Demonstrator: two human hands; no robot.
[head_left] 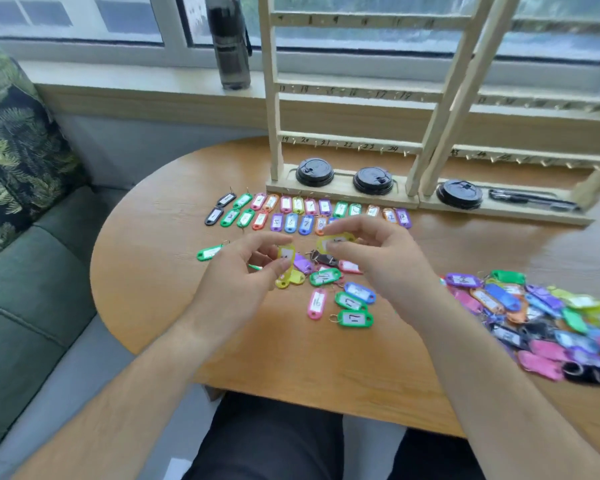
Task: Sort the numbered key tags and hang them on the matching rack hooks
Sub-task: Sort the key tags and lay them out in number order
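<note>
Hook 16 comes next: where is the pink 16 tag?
In the head view, the pink 16 tag lies on the table, just left of the green 17 tags.

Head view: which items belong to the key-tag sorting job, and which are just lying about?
Job: left hand pinching a yellow tag; right hand holding a second yellow tag; laid-out tag rows; loose tag pile; numbered wooden racks.
Lying about: black cup lids on the rack bases; dark bottle on the sill; leaf-print cushion.
</note>
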